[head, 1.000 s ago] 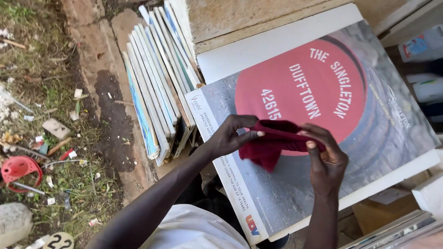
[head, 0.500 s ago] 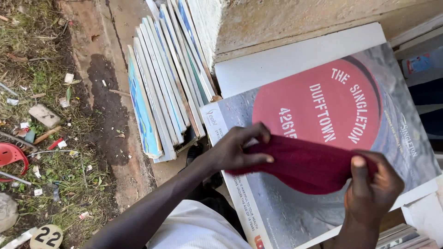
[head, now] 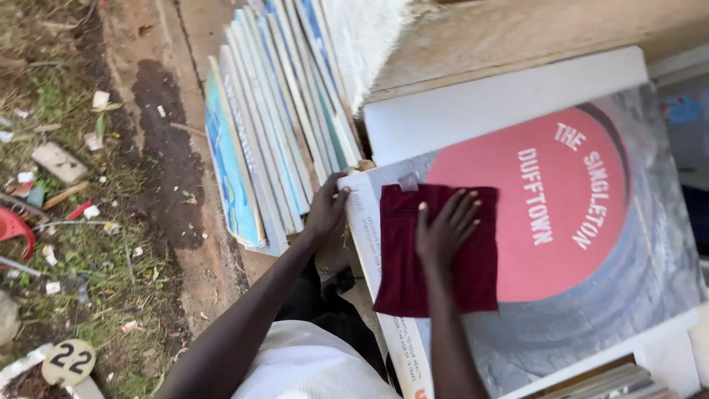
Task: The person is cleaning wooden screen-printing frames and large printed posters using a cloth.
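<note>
A large flat printed board (head: 591, 281), grey with a big red circle, lies tilted in front of me. A dark red cloth (head: 413, 273) is spread flat on its left part. My right hand (head: 445, 227) rests palm down on the cloth with fingers spread. My left hand (head: 327, 208) grips the board's upper left corner edge. A second white board (head: 502, 100) lies under it, further away.
Several thin painted panels (head: 258, 140) lean in a row left of the board, against a white-edged wooden slab (head: 517, 29). Bare earth and littered grass (head: 66, 185) lie to the left, with a red plastic piece (head: 11, 225) and a round tag (head: 68, 362).
The cloth was bunched between both hands, then stretched out; now it lies flat under my right palm. My left hand has let go of it and taken the board's corner.
</note>
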